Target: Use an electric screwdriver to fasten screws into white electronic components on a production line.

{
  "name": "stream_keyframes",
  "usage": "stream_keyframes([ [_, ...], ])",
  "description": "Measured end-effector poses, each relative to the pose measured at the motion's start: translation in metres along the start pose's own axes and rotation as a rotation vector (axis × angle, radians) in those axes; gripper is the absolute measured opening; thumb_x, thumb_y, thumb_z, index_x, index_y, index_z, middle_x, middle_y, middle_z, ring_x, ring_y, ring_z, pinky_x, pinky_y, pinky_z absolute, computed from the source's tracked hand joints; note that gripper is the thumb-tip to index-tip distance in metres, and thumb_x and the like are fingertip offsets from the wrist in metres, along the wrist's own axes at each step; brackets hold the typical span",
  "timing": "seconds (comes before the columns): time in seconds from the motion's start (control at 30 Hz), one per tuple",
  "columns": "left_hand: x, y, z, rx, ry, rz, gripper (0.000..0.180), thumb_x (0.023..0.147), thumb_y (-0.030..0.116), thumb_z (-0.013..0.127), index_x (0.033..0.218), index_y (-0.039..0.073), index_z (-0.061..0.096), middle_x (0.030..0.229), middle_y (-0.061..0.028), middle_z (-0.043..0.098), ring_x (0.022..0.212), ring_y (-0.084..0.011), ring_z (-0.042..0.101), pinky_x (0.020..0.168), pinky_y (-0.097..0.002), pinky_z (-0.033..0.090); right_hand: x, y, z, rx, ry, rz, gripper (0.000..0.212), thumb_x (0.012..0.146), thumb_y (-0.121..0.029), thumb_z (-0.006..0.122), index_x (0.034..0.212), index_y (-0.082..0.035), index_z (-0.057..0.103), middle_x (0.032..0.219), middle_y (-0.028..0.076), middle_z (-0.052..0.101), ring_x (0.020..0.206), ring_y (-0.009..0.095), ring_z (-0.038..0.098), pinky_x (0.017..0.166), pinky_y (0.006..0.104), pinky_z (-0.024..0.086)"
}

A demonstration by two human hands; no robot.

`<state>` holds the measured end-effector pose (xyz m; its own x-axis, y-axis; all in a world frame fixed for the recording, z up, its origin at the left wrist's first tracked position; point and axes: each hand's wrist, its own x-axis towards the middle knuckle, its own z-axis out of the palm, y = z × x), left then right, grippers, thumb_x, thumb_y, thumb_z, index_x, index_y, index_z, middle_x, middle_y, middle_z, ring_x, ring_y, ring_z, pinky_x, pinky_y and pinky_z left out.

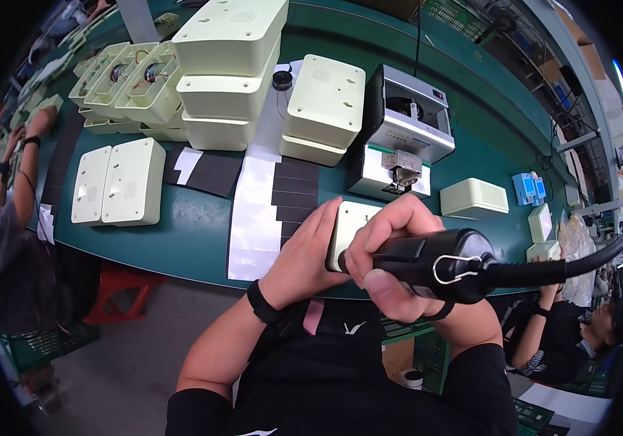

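Right hand [393,221] wrapped round a black corded electric screwdriver [428,258], tool tilted well over, nose by the lower left of a cream plastic housing [352,216]. Left hand [306,251] flat along that housing's left side, probably bracing it against twist; thumb hidden, so can't tell if it grips. Hands near each other, housing at the near edge of the green table [202,243], likely for short reach (bit tip itself not visible). Power cable [593,267] runs off right, presumably clear of the work. Apparent screw feeder [413,131] just beyond the housing, metal block facing the person, handy I'd guess. Stacked cream housings [217,98] farther left, probably piled to save space.
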<state>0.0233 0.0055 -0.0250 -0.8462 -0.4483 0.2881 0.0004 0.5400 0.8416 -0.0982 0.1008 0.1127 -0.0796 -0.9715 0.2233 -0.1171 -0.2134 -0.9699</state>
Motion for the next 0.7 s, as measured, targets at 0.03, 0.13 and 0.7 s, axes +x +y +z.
stream_keyframes([
  [0.03, 0.001, 0.000, 0.000, 0.003, 0.001, 0.005, 0.106, 0.063, 0.026, 0.089, 0.145, -0.007, 0.029, 0.140, -0.0251, 0.044, 0.131, -0.0397, 0.046, 0.110, -0.0423, 0.040, 0.000, 0.000, -0.001, 0.001, 0.000, 0.000, 0.037, 0.084, -0.017, 0.071, 0.102, -0.004, 0.041, 0.072, 0.007, 0.058, 0.066, 0.013, 0.055, 0.063, 0.0289, 0.049],
  [0.13, 0.002, -0.002, -0.002, -0.049, -0.014, -0.024, 0.105, 0.064, 0.026, 0.088, 0.145, -0.007, 0.029, 0.140, -0.0253, 0.044, 0.131, -0.0398, 0.046, 0.110, -0.0423, 0.040, 0.001, -0.001, -0.003, -0.075, -0.037, 0.015, 0.037, 0.083, -0.017, 0.072, 0.100, -0.004, 0.043, 0.073, 0.006, 0.059, 0.067, 0.013, 0.057, 0.064, 0.0283, 0.050],
  [0.7, 0.006, 0.012, -0.006, -0.027, -0.067, -0.075, 0.098, 0.069, 0.024, 0.087, 0.145, 0.000, 0.032, 0.142, -0.0216, 0.045, 0.132, -0.0377, 0.047, 0.109, -0.0423, 0.041, 0.007, -0.015, -0.040, 0.122, 0.334, -0.319, 0.029, 0.090, -0.021, 0.067, 0.100, -0.003, 0.047, 0.068, 0.006, 0.057, 0.056, 0.014, 0.056, 0.056, 0.0288, 0.050],
])
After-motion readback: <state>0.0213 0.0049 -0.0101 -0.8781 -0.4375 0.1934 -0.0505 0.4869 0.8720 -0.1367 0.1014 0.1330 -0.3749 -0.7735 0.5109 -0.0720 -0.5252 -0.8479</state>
